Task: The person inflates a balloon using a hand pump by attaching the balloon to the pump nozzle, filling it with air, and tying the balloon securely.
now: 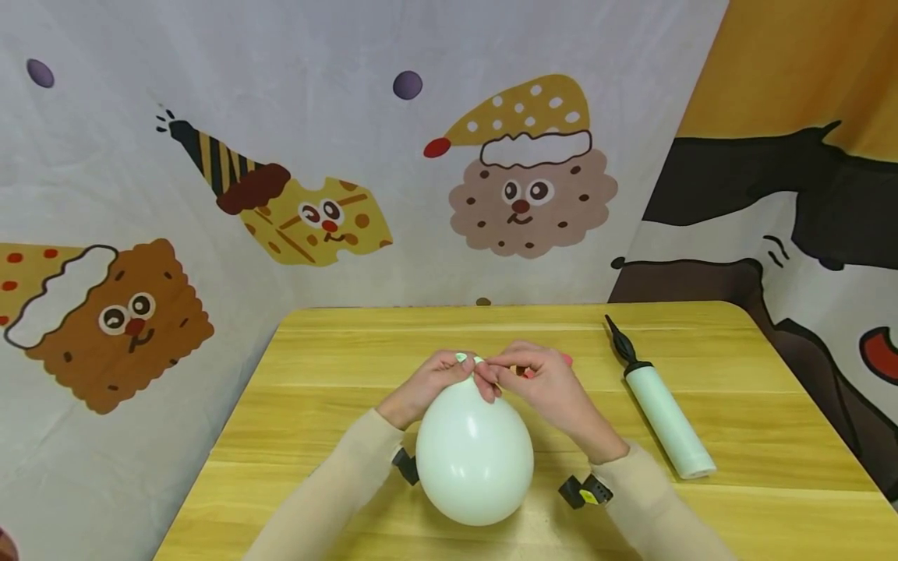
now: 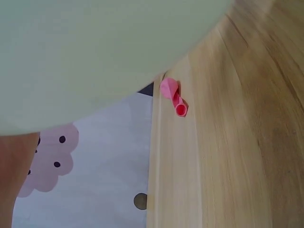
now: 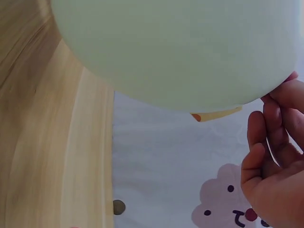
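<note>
An inflated pale green balloon hangs over the table, neck upward, and it fills much of both wrist views. My left hand pinches its neck from the left, where small pale green bits of rubber show at the fingertips. From the other side, the right hand pinches at the same neck with thumb and finger. In the right wrist view this hand has its other fingers bent loosely below the balloon. How the neck is wound between the fingers is hidden.
Beyond the right hand lies a limp pink balloon on the wooden table. A pale green hand pump with a black nozzle lies at the right. A cartoon-printed cloth hangs behind the table's back edge.
</note>
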The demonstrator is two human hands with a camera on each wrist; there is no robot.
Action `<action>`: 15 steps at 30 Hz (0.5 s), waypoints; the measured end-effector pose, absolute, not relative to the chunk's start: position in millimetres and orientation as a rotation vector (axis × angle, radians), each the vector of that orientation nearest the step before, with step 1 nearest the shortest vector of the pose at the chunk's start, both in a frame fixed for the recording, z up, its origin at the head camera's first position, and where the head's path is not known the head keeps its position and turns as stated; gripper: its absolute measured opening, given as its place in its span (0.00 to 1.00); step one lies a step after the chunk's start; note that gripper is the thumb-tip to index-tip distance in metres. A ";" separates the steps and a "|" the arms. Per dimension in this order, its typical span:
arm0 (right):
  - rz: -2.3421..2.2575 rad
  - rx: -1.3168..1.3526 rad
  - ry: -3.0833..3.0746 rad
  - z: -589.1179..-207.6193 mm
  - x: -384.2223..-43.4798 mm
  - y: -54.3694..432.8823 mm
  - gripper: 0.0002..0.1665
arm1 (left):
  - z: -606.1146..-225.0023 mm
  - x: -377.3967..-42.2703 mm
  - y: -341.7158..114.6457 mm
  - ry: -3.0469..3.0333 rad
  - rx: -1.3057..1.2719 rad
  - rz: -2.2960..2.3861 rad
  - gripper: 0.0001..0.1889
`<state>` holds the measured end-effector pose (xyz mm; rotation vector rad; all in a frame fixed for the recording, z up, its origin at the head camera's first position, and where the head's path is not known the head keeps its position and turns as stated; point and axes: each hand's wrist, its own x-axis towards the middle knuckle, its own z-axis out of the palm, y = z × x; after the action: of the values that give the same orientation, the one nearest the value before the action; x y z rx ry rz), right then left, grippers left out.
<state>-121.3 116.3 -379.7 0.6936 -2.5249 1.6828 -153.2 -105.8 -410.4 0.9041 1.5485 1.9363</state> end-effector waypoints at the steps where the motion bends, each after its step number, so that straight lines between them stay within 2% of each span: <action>1: 1.657 0.686 -2.521 -379.1 -120.5 115.6 0.08 | -410.8 -153.5 -106.0 1.542 0.907 1.936 0.22; 15: 1.409 0.715 -2.452 -375.6 -112.8 107.1 0.02 | -414.7 -155.0 -107.7 1.501 0.945 1.929 0.19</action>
<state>-112.8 107.1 -375.6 0.7149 -2.4522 1.4094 -155.0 -107.7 -414.7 0.9453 1.5006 1.9286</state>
